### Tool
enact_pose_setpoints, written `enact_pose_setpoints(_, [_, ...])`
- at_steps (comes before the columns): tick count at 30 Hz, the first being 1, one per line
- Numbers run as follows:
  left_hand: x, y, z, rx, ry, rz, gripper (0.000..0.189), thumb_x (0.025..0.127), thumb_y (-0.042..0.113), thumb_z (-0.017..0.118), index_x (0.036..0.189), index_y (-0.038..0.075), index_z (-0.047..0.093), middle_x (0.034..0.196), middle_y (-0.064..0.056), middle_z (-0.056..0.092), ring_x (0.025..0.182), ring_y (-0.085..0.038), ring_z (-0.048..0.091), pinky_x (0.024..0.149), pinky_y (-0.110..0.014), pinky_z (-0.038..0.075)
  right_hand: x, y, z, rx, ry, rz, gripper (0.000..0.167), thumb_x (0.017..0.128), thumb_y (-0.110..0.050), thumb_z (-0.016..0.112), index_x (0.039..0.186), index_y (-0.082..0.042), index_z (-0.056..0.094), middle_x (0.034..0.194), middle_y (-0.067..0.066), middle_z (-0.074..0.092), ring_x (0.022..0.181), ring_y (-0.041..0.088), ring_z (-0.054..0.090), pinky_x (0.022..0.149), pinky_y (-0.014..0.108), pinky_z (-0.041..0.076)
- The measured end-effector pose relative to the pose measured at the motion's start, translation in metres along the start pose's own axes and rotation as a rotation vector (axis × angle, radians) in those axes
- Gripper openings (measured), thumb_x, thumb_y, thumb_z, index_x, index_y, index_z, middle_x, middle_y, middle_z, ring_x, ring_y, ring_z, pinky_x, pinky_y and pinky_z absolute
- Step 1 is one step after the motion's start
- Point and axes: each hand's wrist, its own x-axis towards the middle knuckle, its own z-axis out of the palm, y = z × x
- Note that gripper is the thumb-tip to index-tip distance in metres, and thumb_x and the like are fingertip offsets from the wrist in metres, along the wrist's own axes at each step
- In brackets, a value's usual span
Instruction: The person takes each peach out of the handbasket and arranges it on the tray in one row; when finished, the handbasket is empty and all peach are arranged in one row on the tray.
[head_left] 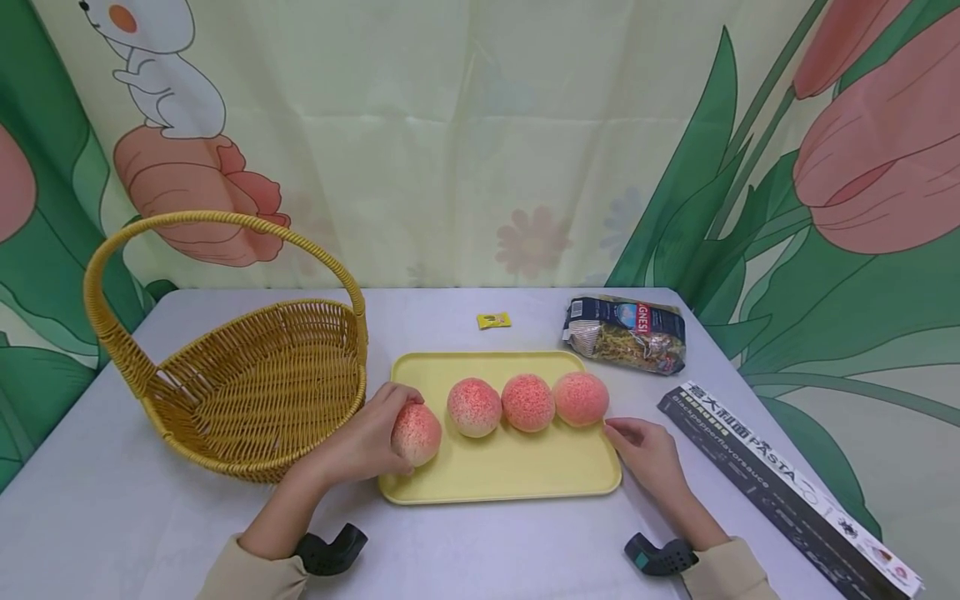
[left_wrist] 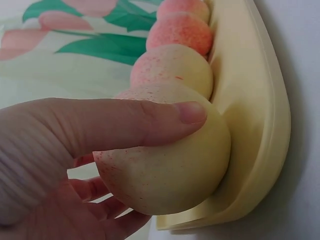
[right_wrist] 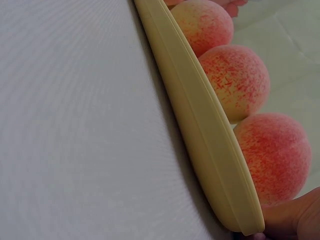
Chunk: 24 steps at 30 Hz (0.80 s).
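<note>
My left hand (head_left: 367, 437) grips a pink-and-cream peach (head_left: 417, 435) at the left end of a yellow tray (head_left: 517, 479); its thumb lies across the fruit in the left wrist view. Three more peaches stand in a row on the tray: a speckled peach (head_left: 474, 407), a redder peach (head_left: 528, 403) and a pink peach (head_left: 581, 399) at the right. At the tray's right edge, my right hand (head_left: 651, 457) pinches the rim between thumb and fingers. The right wrist view shows the tray rim (right_wrist: 200, 120) and part of that hand (right_wrist: 295, 217) near its corner.
A wicker basket (head_left: 262, 392) with a tall handle stands left of the tray. Behind lies a small yellow packet (head_left: 493, 321). A pasta bag (head_left: 626, 333) lies at the back right, and a long pasta box (head_left: 787, 492) slants along the right side of the table.
</note>
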Motion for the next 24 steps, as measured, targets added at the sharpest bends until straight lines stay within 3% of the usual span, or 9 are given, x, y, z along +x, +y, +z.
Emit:
enact_pose_setpoints(13, [0.006,0.001,0.007,-0.005,0.113,-0.069,0.077,0.055,-0.003,0.082,0.124,0.003,0.047,0.120,-0.013,0.046,0.109,-0.029,0.049,0.091,-0.047,0.041,0.000,0.001,0.001,-0.008,-0.001,0.008,0.029,0.090,-0.020,0.059,0.108,0.002,0.063,0.105,0.018,0.063,0.101,0.031,0.056,0.083,0.042,0.047])
enact_pose_setpoints(24, [0.009,0.000,0.010,-0.009,0.155,-0.085,0.078,0.058,-0.003,0.081,0.126,-0.001,0.044,0.123,-0.016,0.045,0.111,-0.030,0.047,0.093,-0.046,0.040,0.000,0.002,-0.001,0.011,-0.002,-0.014,0.028,0.090,-0.018,0.059,0.108,0.004,0.063,0.105,0.018,0.063,0.100,0.031,0.056,0.081,0.040,0.048])
